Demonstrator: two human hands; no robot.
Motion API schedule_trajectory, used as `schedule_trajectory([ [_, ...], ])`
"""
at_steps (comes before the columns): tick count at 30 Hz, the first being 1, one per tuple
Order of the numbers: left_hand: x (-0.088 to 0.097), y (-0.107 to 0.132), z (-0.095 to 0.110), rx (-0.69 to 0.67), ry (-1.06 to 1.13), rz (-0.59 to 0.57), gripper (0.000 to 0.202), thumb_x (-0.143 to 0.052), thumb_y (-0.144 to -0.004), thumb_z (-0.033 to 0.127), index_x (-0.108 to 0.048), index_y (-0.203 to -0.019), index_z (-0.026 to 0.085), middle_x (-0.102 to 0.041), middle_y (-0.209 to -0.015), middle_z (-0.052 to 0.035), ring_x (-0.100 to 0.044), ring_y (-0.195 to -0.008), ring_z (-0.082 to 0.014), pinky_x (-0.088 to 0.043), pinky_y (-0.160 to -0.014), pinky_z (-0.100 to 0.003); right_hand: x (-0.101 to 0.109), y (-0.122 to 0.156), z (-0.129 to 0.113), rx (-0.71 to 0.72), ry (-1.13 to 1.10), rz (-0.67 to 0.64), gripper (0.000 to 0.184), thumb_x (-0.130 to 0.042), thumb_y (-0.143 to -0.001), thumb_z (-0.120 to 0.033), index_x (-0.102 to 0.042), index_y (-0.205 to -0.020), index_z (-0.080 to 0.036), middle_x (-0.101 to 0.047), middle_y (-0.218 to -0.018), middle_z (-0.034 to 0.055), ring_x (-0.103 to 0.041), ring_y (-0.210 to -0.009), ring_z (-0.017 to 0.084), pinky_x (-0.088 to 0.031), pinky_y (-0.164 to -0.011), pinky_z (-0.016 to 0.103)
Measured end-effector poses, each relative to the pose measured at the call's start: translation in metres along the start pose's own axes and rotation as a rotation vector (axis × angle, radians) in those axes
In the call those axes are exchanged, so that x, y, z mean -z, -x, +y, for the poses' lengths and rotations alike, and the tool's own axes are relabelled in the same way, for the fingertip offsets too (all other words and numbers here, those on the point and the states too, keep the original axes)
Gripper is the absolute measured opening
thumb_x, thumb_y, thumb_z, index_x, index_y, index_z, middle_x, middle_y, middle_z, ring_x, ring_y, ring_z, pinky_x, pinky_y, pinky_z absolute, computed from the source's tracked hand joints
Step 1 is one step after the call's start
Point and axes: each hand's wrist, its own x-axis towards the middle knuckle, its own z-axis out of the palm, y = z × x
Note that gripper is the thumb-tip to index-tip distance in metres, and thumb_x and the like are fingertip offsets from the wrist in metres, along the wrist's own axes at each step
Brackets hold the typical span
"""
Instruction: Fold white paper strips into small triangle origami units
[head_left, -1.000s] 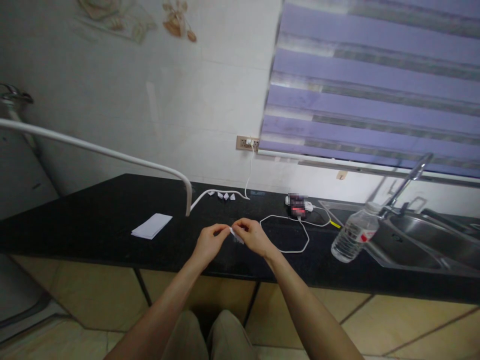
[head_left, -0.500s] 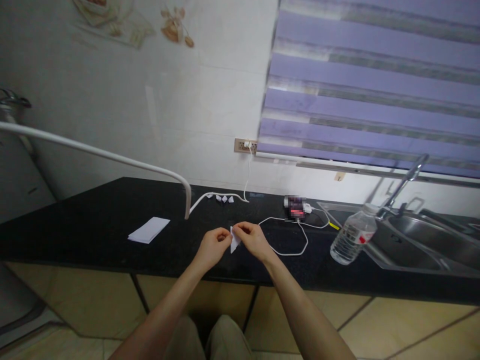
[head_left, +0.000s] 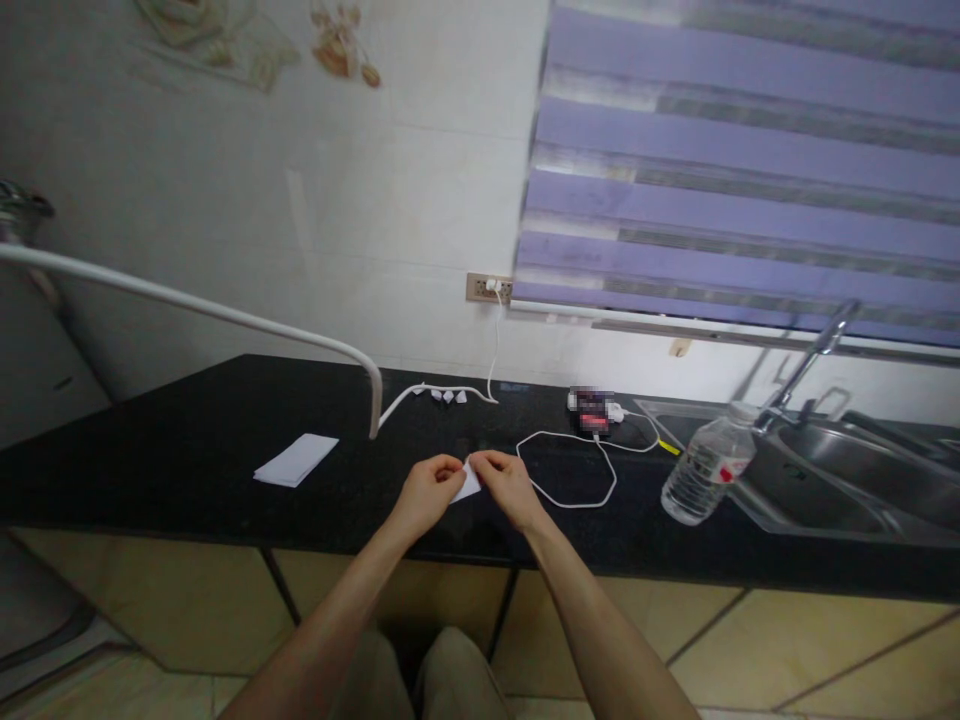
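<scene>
Here, we held a small piece of paper (head_left: 468, 488) just over the counter (head_left: 360, 495), the fingers of our left hand (head_left: 424, 492) and right hand (head_left: 513, 486) clamped on it. A paper stack (head_left: 297, 460) lay to our left; a bottle (head_left: 701, 475) was beside the sink (head_left: 806, 495).
</scene>
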Motion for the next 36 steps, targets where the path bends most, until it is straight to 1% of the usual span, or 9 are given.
schedule_trajectory([
  [4,0.005,0.0,0.003,-0.024,-0.044,0.013,0.018,-0.053,-0.065,0.028,-0.061,-0.07,0.014,-0.058,-0.06,0.0003,-0.052,-0.057,-0.0118,-0.037,-0.054,-0.021,0.012,-0.001,-0.007,-0.044,-0.064,-0.081,0.035,-0.044,-0.078,-0.038,-0.066,-0.079,-0.012,-0.06,-0.068,0.0033,-0.052,-0.062,0.012,-0.039,-0.06,0.023],
  [7,0.005,0.002,0.008,-0.065,-0.088,0.001,0.018,-0.052,-0.066,0.028,-0.062,-0.07,0.014,-0.059,-0.063,-0.0005,-0.052,-0.06,-0.0127,-0.038,-0.057,-0.022,0.015,0.0,-0.013,-0.009,0.002,-0.085,0.027,-0.051,-0.073,-0.035,-0.066,-0.075,-0.012,-0.06,-0.068,0.0023,-0.052,-0.064,0.012,-0.039,-0.061,0.023],
  [14,0.005,0.004,0.014,-0.076,-0.099,-0.039,0.026,-0.052,-0.068,0.036,-0.064,-0.073,0.014,-0.062,-0.068,-0.0024,-0.054,-0.064,-0.0145,-0.039,-0.06,-0.023,0.008,0.003,-0.01,0.051,0.016,-0.036,0.017,-0.056,-0.069,-0.03,-0.062,-0.068,-0.014,-0.057,-0.063,-0.0009,-0.048,-0.058,0.01,-0.037,-0.057,0.022],
  [20,0.006,0.003,0.011,-0.085,-0.148,-0.067,0.025,-0.052,-0.069,0.035,-0.066,-0.067,0.015,-0.063,-0.063,-0.0022,-0.054,-0.061,-0.0146,-0.037,-0.056,-0.023,0.005,0.004,-0.001,-0.032,-0.025,-0.067,0.022,-0.055,-0.07,-0.034,-0.063,-0.065,-0.013,-0.055,-0.058,-0.0009,-0.046,-0.055,0.009,-0.036,-0.055,0.022],
  [22,0.005,0.003,0.008,-0.077,-0.14,-0.029,0.025,-0.052,-0.068,0.035,-0.067,-0.069,0.015,-0.065,-0.067,-0.0029,-0.055,-0.064,-0.0154,-0.039,-0.058,-0.023,0.006,0.004,0.001,-0.063,-0.093,-0.093,0.029,-0.05,-0.074,-0.038,-0.062,-0.066,-0.013,-0.054,-0.058,-0.0001,-0.047,-0.055,0.01,-0.037,-0.055,0.022],
  [24,0.003,0.003,0.003,-0.037,-0.1,0.062,0.025,-0.054,-0.066,0.035,-0.068,-0.073,0.015,-0.066,-0.074,-0.004,-0.057,-0.07,-0.0168,-0.04,-0.063,-0.024,0.006,0.005,0.003,-0.092,-0.162,-0.11,0.032,-0.046,-0.076,-0.04,-0.062,-0.07,-0.013,-0.055,-0.061,0.0008,-0.048,-0.056,0.01,-0.038,-0.056,0.022],
  [27,-0.001,0.005,-0.002,0.067,0.036,0.152,0.028,-0.058,-0.064,0.037,-0.067,-0.08,0.015,-0.067,-0.082,-0.0053,-0.058,-0.077,-0.0184,-0.042,-0.068,-0.026,0.004,0.006,0.006,-0.075,-0.153,-0.1,0.024,-0.053,-0.071,-0.037,-0.06,-0.072,-0.014,-0.054,-0.061,-0.0009,-0.047,-0.055,0.009,-0.037,-0.054,0.021],
  [31,-0.004,0.006,-0.002,0.117,0.104,0.17,0.03,-0.06,-0.061,0.037,-0.067,-0.081,0.015,-0.067,-0.082,-0.005,-0.059,-0.077,-0.018,-0.042,-0.068,-0.026,0.001,0.007,0.006,-0.021,-0.065,-0.063,0.018,-0.057,-0.068,-0.032,-0.058,-0.071,-0.014,-0.053,-0.06,-0.0019,-0.046,-0.054,0.009,-0.036,-0.053,0.021],
  [36,-0.001,0.0,0.002,0.08,0.088,0.184,0.029,-0.059,-0.061,0.039,-0.066,-0.074,0.014,-0.066,-0.072,-0.0043,-0.057,-0.069,-0.0165,-0.041,-0.063,-0.025,0.001,0.004,0.003,0.045,0.041,-0.092,0.018,-0.054,-0.069,-0.032,-0.058,-0.07,-0.014,-0.053,-0.061,-0.0017,-0.045,-0.055,0.009,-0.036,-0.053,0.021],
])
